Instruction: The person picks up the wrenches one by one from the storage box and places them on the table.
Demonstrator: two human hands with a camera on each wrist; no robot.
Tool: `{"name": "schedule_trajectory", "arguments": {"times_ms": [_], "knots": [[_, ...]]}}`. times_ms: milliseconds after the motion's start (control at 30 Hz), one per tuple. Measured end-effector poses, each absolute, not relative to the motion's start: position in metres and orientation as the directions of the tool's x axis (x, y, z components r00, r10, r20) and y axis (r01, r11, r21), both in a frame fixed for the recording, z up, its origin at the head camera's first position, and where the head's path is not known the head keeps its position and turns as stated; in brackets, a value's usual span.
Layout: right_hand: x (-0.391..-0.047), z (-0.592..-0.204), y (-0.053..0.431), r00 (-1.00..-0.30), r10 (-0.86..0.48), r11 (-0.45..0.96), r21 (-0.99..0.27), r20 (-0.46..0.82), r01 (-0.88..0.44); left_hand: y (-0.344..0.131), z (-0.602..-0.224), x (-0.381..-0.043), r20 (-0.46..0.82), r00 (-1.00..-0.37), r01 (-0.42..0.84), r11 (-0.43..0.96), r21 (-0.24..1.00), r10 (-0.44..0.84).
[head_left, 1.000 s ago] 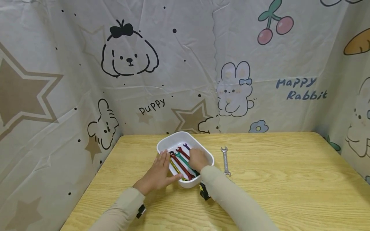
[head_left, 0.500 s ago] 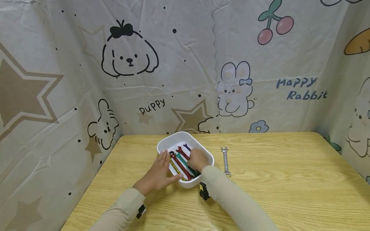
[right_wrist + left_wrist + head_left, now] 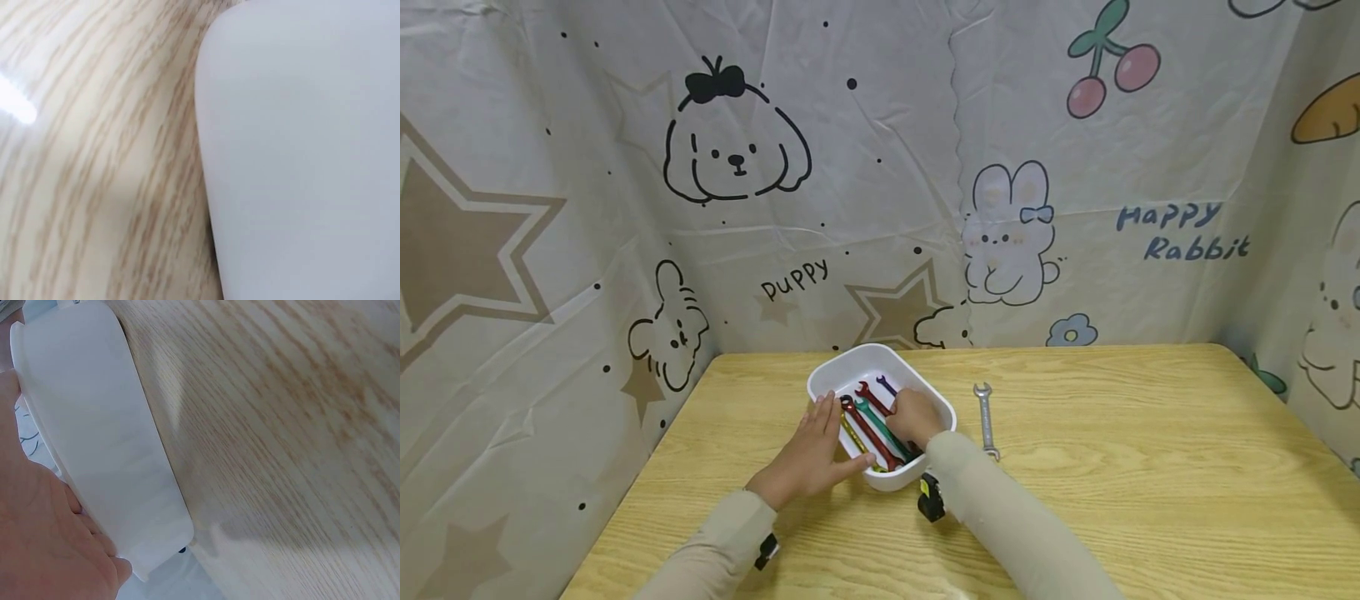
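A white plastic box point(image 3: 857, 360) stands on the table with several coloured wrenches lying in it. From left to right are a yellow wrench point(image 3: 853, 432), a large red wrench point(image 3: 870, 428), a green wrench point(image 3: 876, 418), a smaller red wrench point(image 3: 872, 394) and a purple wrench point(image 3: 886, 383). My left hand point(image 3: 805, 457) rests against the box's left side, its fingers extended along the rim and thumb at the near edge. My right hand point(image 3: 916, 415) reaches inside, over the lower ends of the smaller red and purple wrenches; its fingertips are hidden, so I cannot tell whether it grips one.
A silver double-ended wrench point(image 3: 986, 421) lies on the wooden table point(image 3: 1150, 467) to the right of the box. Behind the table hangs a printed cloth point(image 3: 880, 167), with more cloth at both sides. The right wrist view shows only the box wall point(image 3: 300, 150) and wood grain.
The right hand has shifted very slightly inside the box, and the head view has tilted a little. The left hand, the box and the silver wrench stay in place.
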State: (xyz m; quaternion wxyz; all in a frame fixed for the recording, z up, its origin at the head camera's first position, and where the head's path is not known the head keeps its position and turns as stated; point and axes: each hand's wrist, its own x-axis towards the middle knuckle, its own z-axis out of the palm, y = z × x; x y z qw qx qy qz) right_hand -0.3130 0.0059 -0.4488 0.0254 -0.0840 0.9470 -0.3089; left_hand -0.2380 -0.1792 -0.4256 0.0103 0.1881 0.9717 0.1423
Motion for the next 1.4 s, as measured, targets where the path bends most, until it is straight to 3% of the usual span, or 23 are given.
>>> {"name": "schedule_trajectory", "arguments": {"times_ms": [833, 1400], "knots": [[-0.309, -0.443, 0.01, -0.991, -0.133, 0.676, -0.734, -0.023, -0.073, -0.177, -0.425, -0.238, 0.0, -0.936, 0.336, 0.894, 0.295, 0.352], [-0.311, -0.418, 0.007, -0.993, -0.101, 0.638, -0.762, 0.059, -0.11, -0.179, -0.429, -0.24, 0.014, -0.937, 0.341, 0.902, 0.264, 0.35]]}}
